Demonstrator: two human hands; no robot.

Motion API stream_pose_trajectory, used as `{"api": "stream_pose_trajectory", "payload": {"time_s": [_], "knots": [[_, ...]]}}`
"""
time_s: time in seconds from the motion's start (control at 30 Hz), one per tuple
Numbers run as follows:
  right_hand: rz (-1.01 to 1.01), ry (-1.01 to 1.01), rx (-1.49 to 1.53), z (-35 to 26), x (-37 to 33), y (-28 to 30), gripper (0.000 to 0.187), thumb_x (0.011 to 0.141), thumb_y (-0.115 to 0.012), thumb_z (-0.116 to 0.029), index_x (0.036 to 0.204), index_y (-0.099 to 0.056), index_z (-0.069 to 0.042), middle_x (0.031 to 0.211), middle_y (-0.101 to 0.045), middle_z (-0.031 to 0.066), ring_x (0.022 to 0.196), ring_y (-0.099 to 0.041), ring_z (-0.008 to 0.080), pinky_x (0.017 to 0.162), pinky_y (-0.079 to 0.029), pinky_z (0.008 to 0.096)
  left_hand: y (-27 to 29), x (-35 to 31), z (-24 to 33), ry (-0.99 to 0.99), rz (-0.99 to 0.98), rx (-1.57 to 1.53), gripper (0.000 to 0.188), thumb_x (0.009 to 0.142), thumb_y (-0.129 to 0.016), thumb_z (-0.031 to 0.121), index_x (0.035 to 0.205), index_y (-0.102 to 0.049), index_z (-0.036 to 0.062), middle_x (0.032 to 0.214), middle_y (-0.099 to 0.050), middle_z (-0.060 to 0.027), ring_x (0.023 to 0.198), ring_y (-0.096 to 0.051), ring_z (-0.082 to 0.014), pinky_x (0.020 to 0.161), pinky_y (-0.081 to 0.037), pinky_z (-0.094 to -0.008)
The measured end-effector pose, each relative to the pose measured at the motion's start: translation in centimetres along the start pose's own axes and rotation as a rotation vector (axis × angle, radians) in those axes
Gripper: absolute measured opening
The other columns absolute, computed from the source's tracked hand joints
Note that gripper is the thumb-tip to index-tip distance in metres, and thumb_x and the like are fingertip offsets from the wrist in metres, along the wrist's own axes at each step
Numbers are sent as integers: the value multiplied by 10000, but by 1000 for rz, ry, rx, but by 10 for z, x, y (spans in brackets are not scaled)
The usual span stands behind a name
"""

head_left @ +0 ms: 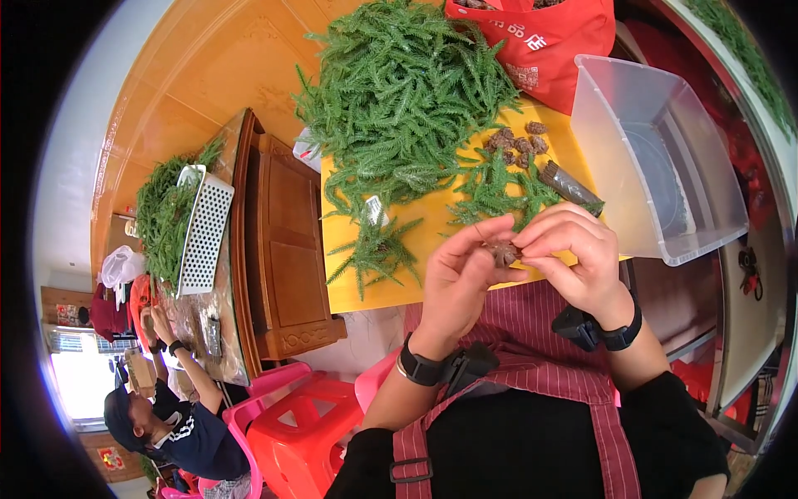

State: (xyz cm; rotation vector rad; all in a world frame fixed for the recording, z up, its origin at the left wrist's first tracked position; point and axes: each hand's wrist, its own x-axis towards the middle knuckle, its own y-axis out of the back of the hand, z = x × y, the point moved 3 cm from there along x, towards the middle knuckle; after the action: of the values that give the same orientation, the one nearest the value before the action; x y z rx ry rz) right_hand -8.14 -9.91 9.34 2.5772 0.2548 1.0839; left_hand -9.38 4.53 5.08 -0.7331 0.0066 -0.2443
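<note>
A small brown pine cone (502,252) is between my two hands, over the near edge of the yellow table (349,293). My left hand (460,279) grips it between thumb and fingers. On its other side, the fingertips of my right hand (579,252) are pinched together against the cone; any thin piece between them is too small to make out. Just beyond my hands lie loose green fir sprigs (490,195), a small group of pine cones (522,150) and a bundle of thin brown sticks (569,184). A spread-out green sprig cluster (376,254) rests to the left.
A big heap of artificial fir sprigs (403,91) covers the table's far side. Behind it stands a red bag (540,50); at right, a clear plastic bin (657,158). Leftward are a red stool (303,428), a white perforated basket (205,233) and a seated co-worker (187,432).
</note>
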Motion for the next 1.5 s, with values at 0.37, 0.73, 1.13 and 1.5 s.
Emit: {"api": "stream_pose_trajectory", "payload": {"time_s": [0.37,0.73,1.13,1.5], "knots": [[19,55,-17,-3,-2,-3,157,678,-666,6,751,-535,-38,799,-639,104,700,-617,245,616,-484,316,3,1,5,-71,7,201,312,829,-563,50,1120,-517,-52,996,-546,-112,883,-588,-182,721,-547,-288],[23,-96,67,0,-2,4,129,696,-630,24,759,-537,-39,839,-633,122,742,-605,219,651,-475,307,-3,3,9,-67,-75,242,310,844,-519,2,1152,-505,-32,977,-513,-90,858,-604,-192,745,-536,-286],[-262,-155,501,9,5,2,87,736,-616,-21,749,-537,-54,1000,-565,149,969,-551,256,818,-435,361,-7,-9,15,54,-303,334,260,844,-503,-19,1100,-533,-47,956,-524,-109,793,-624,-190,667,-529,-245],[-147,-140,582,7,3,1,98,742,-654,-47,765,-558,-46,896,-608,129,883,-557,251,767,-452,369,-12,-9,9,-94,-195,125,290,838,-523,-12,1114,-435,-35,947,-585,-158,826,-622,-229,699,-545,-312]]}}
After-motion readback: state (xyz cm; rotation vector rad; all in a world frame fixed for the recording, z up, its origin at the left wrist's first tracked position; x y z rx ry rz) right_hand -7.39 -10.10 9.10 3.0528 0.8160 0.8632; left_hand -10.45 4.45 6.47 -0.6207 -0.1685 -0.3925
